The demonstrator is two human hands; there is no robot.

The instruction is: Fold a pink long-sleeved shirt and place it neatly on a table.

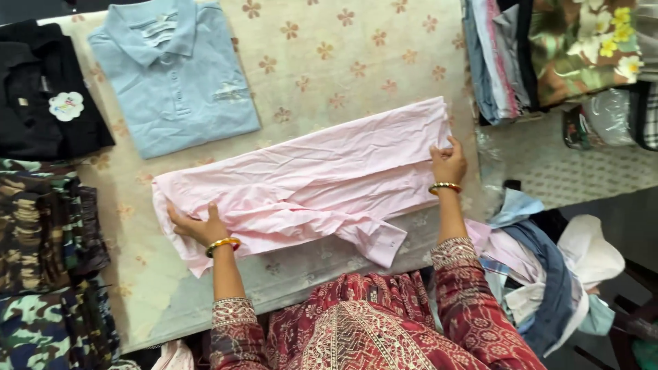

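A pale pink shirt [308, 179] lies folded lengthwise into a long strip across the floral table cloth [329, 62], with one cuffed sleeve trailing toward me. My left hand [195, 225] presses flat on the strip's left end. My right hand [448, 163] pinches the cloth at the right end. Both wrists carry gold bangles.
A folded light blue polo shirt [171, 75] lies at the back left beside a black garment [41, 89]. Camouflage clothes [48, 260] are stacked on the left. Folded clothes [541, 48] stand piled at the back right, and a loose heap of garments [548, 267] sits at my right.
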